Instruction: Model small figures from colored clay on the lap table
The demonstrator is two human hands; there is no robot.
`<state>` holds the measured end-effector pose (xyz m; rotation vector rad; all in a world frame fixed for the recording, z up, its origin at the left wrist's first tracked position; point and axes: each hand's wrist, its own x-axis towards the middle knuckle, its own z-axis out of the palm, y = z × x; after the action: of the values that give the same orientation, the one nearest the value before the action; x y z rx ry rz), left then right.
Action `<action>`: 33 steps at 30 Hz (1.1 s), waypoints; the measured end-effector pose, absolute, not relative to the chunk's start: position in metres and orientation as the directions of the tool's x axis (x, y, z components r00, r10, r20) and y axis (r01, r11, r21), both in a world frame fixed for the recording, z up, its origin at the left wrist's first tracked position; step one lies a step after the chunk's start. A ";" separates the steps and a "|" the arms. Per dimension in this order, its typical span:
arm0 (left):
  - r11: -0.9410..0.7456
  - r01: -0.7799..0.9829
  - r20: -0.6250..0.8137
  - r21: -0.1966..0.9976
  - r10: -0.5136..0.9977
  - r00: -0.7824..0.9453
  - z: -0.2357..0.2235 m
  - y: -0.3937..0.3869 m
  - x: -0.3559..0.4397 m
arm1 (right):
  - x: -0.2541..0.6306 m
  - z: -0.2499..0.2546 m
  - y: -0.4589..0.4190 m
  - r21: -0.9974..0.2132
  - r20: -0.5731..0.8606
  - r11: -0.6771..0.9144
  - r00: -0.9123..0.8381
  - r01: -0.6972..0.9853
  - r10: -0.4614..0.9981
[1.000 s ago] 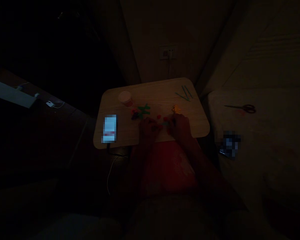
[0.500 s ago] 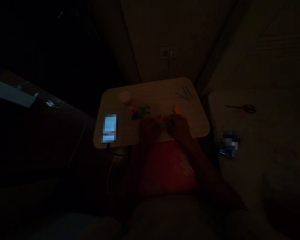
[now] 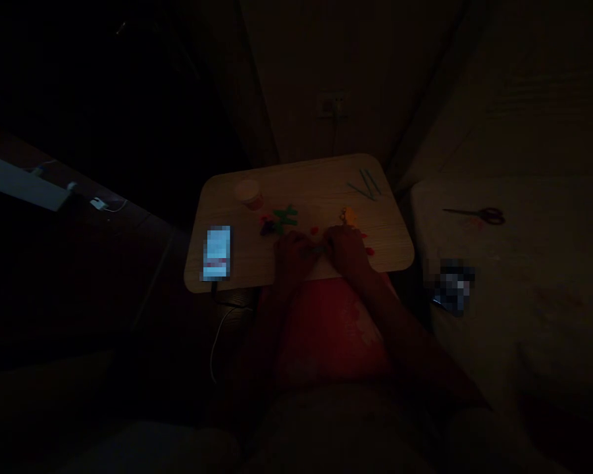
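At the near edge of a small wooden table (image 3: 247,263), my left hand (image 3: 295,255) and my right hand (image 3: 344,250) come close together, fingers curled in. Between their fingertips is a small pale greenish piece (image 3: 319,249), too dim to name. Just beyond them lies a small red piece (image 3: 314,231), and more red pieces (image 3: 370,251) lie right of my right hand. Green strips (image 3: 286,214) and a dark piece (image 3: 267,228) lie beyond my left hand. A yellow-orange cluster (image 3: 348,216) sits just past my right hand.
A pale tub (image 3: 248,193) stands at the table's back left, and a lit phone (image 3: 216,253) lies at the left with a cable. Thin green sticks (image 3: 364,184) are at the back right. Scissors (image 3: 491,215) and a dark packet (image 3: 454,287) lie on the pale surface at right.
My right hand has shifted left, closer to my left hand, and red pieces beside it now show. My left hand stays nearly in place.
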<state>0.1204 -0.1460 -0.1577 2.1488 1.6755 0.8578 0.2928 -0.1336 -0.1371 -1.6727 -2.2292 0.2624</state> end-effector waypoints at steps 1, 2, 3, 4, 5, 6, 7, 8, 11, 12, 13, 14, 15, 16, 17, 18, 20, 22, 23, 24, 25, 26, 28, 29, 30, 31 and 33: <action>-0.286 0.782 0.279 0.554 0.949 0.149 -0.158 -0.146 0.120 | 0.293 -0.138 -0.133 -0.349 0.162 0.293 -0.251 0.890 0.954; -0.286 0.784 0.282 0.551 0.948 0.148 -0.159 -0.146 0.120 | 0.293 -0.140 -0.133 -0.356 0.167 0.297 -0.253 0.886 0.953; -0.289 0.787 0.286 0.545 0.947 0.149 -0.160 -0.146 0.120 | 0.293 -0.141 -0.132 -0.367 0.176 0.302 -0.253 0.880 0.951; -0.291 0.791 0.291 0.538 0.945 0.150 -0.160 -0.146 0.120 | 0.294 -0.143 -0.132 -0.385 0.186 0.310 -0.256 0.869 0.949; -0.293 0.794 0.295 0.532 0.944 0.150 -0.160 -0.146 0.120 | 0.295 -0.145 -0.132 -0.409 0.205 0.320 -0.256 0.855 0.945; -0.293 0.798 0.300 0.527 0.942 0.147 -0.160 -0.147 0.120 | 0.297 -0.146 -0.133 -0.439 0.231 0.323 -0.242 0.839 0.942; -0.292 0.800 0.304 0.524 0.942 0.145 -0.160 -0.148 0.120 | 0.299 -0.146 -0.133 -0.472 0.261 0.318 -0.214 0.822 0.941; -0.291 0.801 0.307 0.523 0.941 0.142 -0.159 -0.149 0.121 | 0.301 -0.146 -0.134 -0.508 0.291 0.307 -0.175 0.805 0.941; -0.298 0.799 0.317 0.522 0.938 0.143 -0.155 -0.151 0.122 | 0.307 -0.142 -0.136 -0.593 0.350 0.262 -0.049 0.762 0.936; -0.308 0.798 0.316 0.519 0.936 0.155 -0.154 -0.152 0.122 | 0.309 -0.140 -0.136 -0.607 0.353 0.250 -0.026 0.754 0.935; -0.319 0.795 0.311 0.515 0.934 0.174 -0.153 -0.152 0.122 | 0.310 -0.138 -0.137 -0.615 0.351 0.241 -0.013 0.750 0.936; -0.331 0.793 0.302 0.512 0.933 0.194 -0.152 -0.152 0.123 | 0.311 -0.137 -0.138 -0.619 0.347 0.232 -0.003 0.750 0.938; -0.342 0.789 0.291 0.511 0.932 0.215 -0.152 -0.152 0.123 | 0.311 -0.136 -0.138 -0.621 0.342 0.225 0.001 0.751 0.940; -0.351 0.783 0.280 0.514 0.931 0.234 -0.152 -0.152 0.123 | 0.311 -0.136 -0.138 -0.621 0.339 0.221 0.003 0.752 0.941; -0.355 0.775 0.272 0.522 0.931 0.243 -0.153 -0.151 0.123 | 0.311 -0.137 -0.139 -0.620 0.339 0.222 0.002 0.752 0.941; -0.354 0.765 0.268 0.537 0.932 0.243 -0.153 -0.151 0.123 | 0.310 -0.138 -0.139 -0.621 0.342 0.224 0.002 0.751 0.940; -0.342 0.736 0.273 0.584 0.937 0.218 -0.155 -0.150 0.123 | 0.310 -0.139 -0.140 -0.628 0.345 0.226 0.006 0.744 0.939; -0.324 0.701 0.280 0.636 0.943 0.182 -0.155 -0.150 0.122 | 0.310 -0.141 -0.140 -0.641 0.337 0.222 0.010 0.735 0.941; -0.314 0.686 0.282 0.657 0.946 0.163 -0.155 -0.150 0.122 | 0.310 -0.141 -0.140 -0.646 0.332 0.220 0.009 0.731 0.943; -0.305 0.675 0.279 0.672 0.948 0.150 -0.155 -0.150 0.122 | 0.310 -0.141 -0.140 -0.648 0.326 0.219 0.005 0.730 0.946; -0.297 0.669 0.275 0.682 0.951 0.142 -0.155 -0.150 0.122 | 0.310 -0.140 -0.140 -0.645 0.319 0.218 -0.002 0.733 0.948; -0.292 0.667 0.271 0.686 0.953 0.138 -0.155 -0.150 0.121 | 0.310 -0.140 -0.140 -0.637 0.311 0.217 -0.011 0.740 0.950; -0.296 0.670 0.264 0.681 0.952 0.153 -0.156 -0.149 0.121 | 0.309 -0.139 -0.141 -0.610 0.293 0.215 -0.036 0.763 0.955; -0.304 0.675 0.262 0.672 0.950 0.168 -0.157 -0.148 0.121 | 0.308 -0.139 -0.142 -0.594 0.283 0.216 -0.050 0.775 0.958; -0.312 0.682 0.261 0.661 0.948 0.181 -0.157 -0.147 0.120 | 0.307 -0.139 -0.142 -0.580 0.273 0.220 -0.067 0.784 0.960; -0.318 0.691 0.260 0.650 0.947 0.190 -0.158 -0.147 0.120 | 0.307 -0.139 -0.143 -0.569 0.264 0.225 -0.084 0.791 0.961; -0.321 0.704 0.263 0.634 0.945 0.194 -0.158 -0.146 0.120 | 0.306 -0.140 -0.143 -0.550 0.250 0.240 -0.116 0.800 0.961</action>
<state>0.1197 -0.1458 -0.1581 2.1032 1.5475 0.8877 0.3056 -0.1429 -0.1399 -1.6040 -1.9612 0.3773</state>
